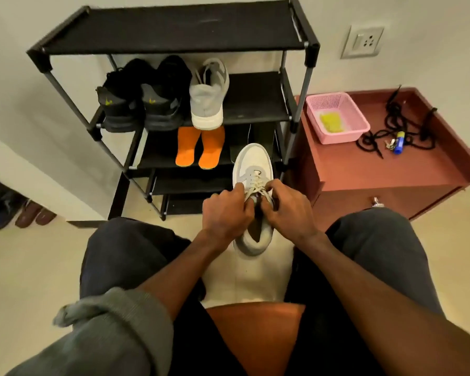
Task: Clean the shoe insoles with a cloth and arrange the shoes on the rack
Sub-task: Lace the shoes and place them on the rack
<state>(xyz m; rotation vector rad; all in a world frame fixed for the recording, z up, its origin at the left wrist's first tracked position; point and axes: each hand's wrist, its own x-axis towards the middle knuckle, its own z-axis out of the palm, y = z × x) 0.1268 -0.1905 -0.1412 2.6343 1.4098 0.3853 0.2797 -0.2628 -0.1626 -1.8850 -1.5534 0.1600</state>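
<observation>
Working the laces of the white sneaker (pixel 253 169) is where I am now: my left hand (pixel 225 213) and my right hand (pixel 289 210) both have their fingers curled in over the lacing, each grip pinching at the laces near the tongue. The sneaker sits between my knees, toe toward the shoe rack (pixel 174 28), heel toward me; whether it rests on the floor or hangs in my hands I cannot tell.

On the rack's second shelf stand a pair of black shoes (pixel 144 99) and, just beside them, the matching grey-and-white sneaker (pixel 208 96), heel out. One shelf down lie two orange insoles (pixel 198 147), side by side, out of any shoe. Right of the rack, on the low red table (pixel 418 164), a pink basket (pixel 337 118) holds something yellow, perhaps the cloth.

My judgement: three shoes are placed and this one is nearly ready to join its mate. The orange insoles look unfinished, and I cannot see whether this shoe's insole has been wiped.
</observation>
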